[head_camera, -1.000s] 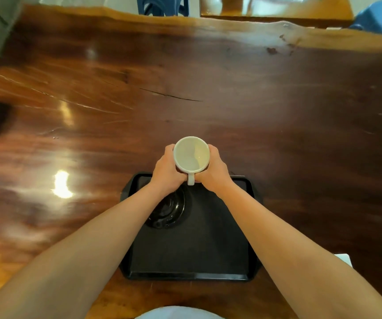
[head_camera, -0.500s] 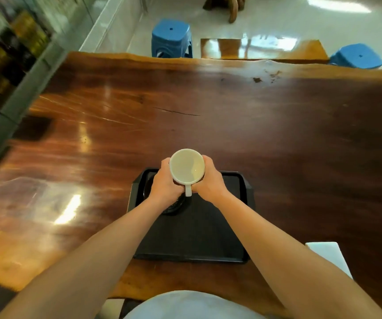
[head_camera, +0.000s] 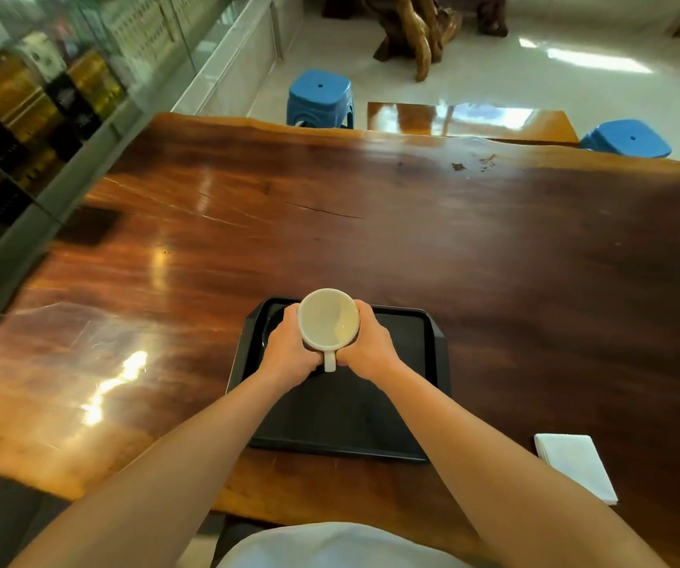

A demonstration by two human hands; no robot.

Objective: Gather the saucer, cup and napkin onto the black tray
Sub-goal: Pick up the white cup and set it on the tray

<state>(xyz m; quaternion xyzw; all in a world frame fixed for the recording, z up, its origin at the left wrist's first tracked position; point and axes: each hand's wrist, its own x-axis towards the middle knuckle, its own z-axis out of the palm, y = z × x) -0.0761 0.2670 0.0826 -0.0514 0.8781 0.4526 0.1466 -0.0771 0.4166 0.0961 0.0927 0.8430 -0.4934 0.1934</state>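
Note:
A white cup (head_camera: 328, 319), empty and upright with its handle toward me, is held between both hands over the far left part of the black tray (head_camera: 407, 362). My left hand (head_camera: 287, 350) wraps its left side and my right hand (head_camera: 367, 348) its right side. A dark saucer lies on the tray under the hands; only a sliver of its rim (head_camera: 269, 321) shows. A folded white napkin (head_camera: 573, 465) lies on the table to the right of the tray, near the front edge.
The wide wooden table (head_camera: 412, 239) stretches far beyond the tray. Two blue stools (head_camera: 319, 98) stand behind its far edge, with a low wooden bench between them. A glass cabinet runs along the left.
The view has tilted up and back, showing more of the room and the napkin. The cup, still in both hands, has come nearer over the tray's far left part.

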